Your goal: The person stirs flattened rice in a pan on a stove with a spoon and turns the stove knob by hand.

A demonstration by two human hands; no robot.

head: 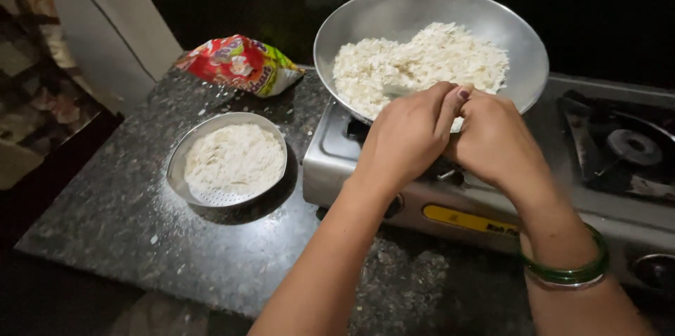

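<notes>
A wide steel pan [492, 23] rests on a steel gas stove [337, 160] and holds a heap of white flaked rice [422, 62]. My left hand [408, 132] and my right hand [496, 139] are pressed together at the pan's near rim, fingers curled inward over the flakes. Whether they pinch flakes between them is hidden. A green bangle [569, 273] circles my right wrist.
A round steel sieve [179, 167] with white flakes sits left of the stove on a dark granite counter [105, 216]. A red and green snack packet [239, 62] lies behind it. A second burner [633, 146] is at the right.
</notes>
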